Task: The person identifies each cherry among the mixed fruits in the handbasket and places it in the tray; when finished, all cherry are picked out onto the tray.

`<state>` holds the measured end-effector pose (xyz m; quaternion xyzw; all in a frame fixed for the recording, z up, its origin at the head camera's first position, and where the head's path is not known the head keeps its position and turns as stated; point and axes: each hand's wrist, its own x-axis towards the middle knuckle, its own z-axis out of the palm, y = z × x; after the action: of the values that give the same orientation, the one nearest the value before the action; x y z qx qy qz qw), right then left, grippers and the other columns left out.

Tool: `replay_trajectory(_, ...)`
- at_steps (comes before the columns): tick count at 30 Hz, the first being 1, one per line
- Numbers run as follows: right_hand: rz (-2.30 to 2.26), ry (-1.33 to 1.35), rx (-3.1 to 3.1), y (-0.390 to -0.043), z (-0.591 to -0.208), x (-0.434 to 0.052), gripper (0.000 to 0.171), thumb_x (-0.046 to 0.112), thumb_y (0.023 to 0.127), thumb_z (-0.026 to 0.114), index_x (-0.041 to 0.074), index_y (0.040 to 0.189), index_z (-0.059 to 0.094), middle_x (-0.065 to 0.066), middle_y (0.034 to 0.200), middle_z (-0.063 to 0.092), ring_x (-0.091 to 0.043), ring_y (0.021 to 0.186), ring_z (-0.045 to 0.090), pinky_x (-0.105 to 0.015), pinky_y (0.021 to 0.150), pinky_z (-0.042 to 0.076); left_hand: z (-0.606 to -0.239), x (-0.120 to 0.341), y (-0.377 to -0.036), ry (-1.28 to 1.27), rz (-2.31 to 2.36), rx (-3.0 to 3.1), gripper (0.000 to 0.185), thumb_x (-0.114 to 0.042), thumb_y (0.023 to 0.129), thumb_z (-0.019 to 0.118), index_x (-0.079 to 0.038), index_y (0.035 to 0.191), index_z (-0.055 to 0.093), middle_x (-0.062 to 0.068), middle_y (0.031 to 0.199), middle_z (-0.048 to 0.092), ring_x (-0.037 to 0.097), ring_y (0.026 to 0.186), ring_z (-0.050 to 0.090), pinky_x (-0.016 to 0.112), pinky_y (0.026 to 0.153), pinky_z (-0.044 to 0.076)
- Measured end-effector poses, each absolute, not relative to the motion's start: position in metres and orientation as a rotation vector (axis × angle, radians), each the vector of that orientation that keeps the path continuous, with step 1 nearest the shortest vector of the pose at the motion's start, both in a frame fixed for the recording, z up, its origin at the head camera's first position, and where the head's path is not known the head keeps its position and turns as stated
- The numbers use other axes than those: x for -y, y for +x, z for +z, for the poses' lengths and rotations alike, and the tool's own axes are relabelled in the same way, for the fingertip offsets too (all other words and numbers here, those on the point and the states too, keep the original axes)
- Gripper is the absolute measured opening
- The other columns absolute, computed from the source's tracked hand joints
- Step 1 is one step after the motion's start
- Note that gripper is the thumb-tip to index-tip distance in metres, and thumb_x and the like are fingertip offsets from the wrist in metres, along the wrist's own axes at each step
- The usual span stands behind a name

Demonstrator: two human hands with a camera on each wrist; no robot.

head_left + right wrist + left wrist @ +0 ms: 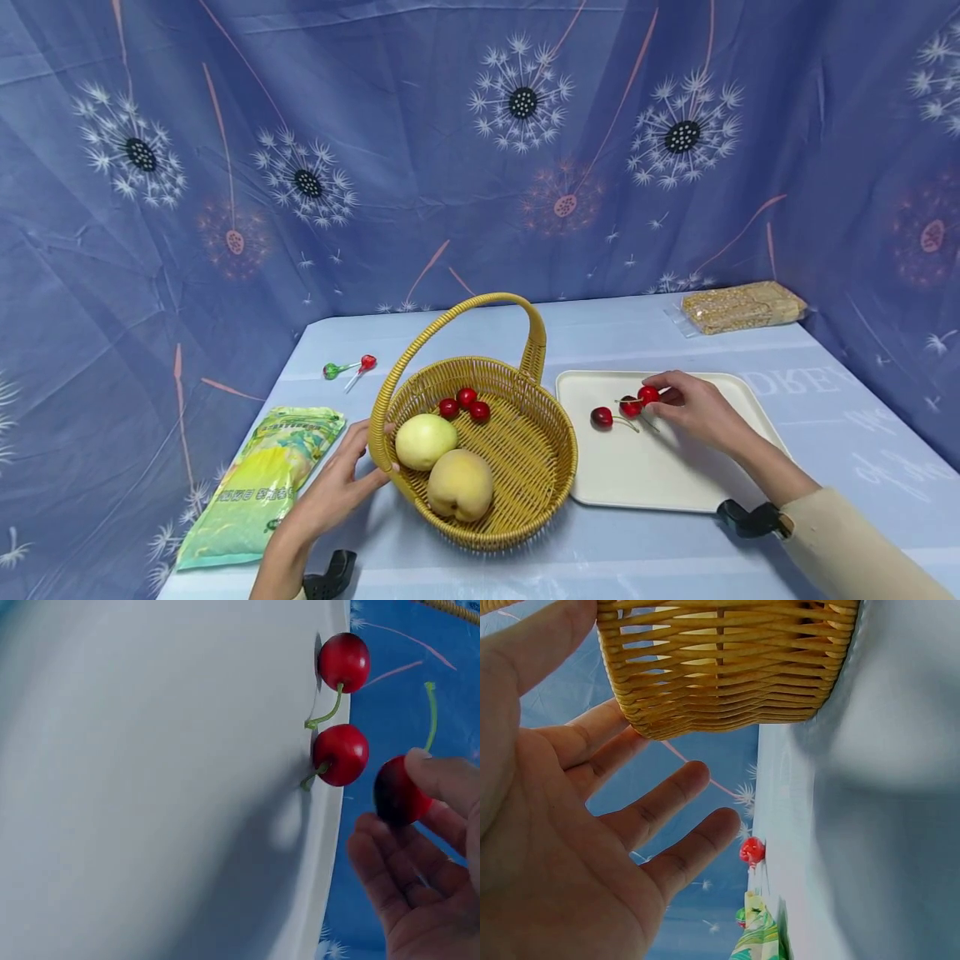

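Head view shows the right hand (693,410) over the far part of a cream tray (675,492), its fingertips closed on one cherry (648,394) while two more cherries lie on the tray just beside it, one (631,407) nearly touching the held fruit and another (602,417) a little nearer the basket. Right wrist view confirms the grip: thumb and fingers (442,776) pinch the dark red cherry (401,796) on its body, with its green stem pointing away from the palm. The left hand (341,487) lies with straight, spread fingers against the near outer wall of the woven basket (525,500), holding nothing, and the left wrist view shows those fingers (667,802) just under the wicker. Inside the basket sit three cherries (465,403), a pale green fruit (425,441) and a peach (460,483). To do this step well, I would keep the pinch light so the fruit is not bruised, lift it straight up clear of its neighbours' stems, and let the left hand brace the basket so it cannot slide on the surface (862,467).
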<state>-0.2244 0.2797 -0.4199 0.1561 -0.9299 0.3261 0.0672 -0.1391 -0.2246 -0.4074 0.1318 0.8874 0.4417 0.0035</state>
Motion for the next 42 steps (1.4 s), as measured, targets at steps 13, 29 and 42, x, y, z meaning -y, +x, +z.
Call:
replay_trajectory(13,0.888,0.394,2.926,-0.226,-0.434,-0.294,0.035,0.019,0.083,0.071,0.003,0.113,0.063,-0.009,0.095,0.071,-0.024,0.086,0.067,-0.041,0.079,0.053,-0.408,0.224,-0.139,0.413,1.389,-2.780,0.057,-0.027,0.087,0.067,-0.018,0.138,0.044,0.006,0.143,0.038,0.033,0.138,0.030,0.066,0.106,0.028)
replay_trajectory(29,0.869,0.437,2.890,-0.224,-0.434,-0.295,0.038,0.014,0.082,0.070,0.001,0.117,0.061,-0.020,0.108,0.066,-0.030,0.090,0.065,-0.042,0.077,0.053,-0.408,0.225,-0.139,0.426,1.375,-2.798,0.058,-0.029,0.087,0.068,-0.018,0.138,0.044,0.007,0.143,0.038,0.032,0.137,0.031,0.066,0.105,0.030)
replay_trajectory(42,0.808,0.517,2.776,-0.220,-0.389,-0.255,0.040,0.023,0.084,0.070,0.011,0.121,0.061,-0.011,0.116,0.062,-0.031,0.103,0.055,-0.042,0.078,0.046,-0.408,0.224,-0.138,0.433,1.369,-2.808,0.061,-0.033,0.086,0.067,-0.016,0.139,0.043,0.008,0.143,0.038,0.033,0.137,0.030,0.066,0.105,0.029)
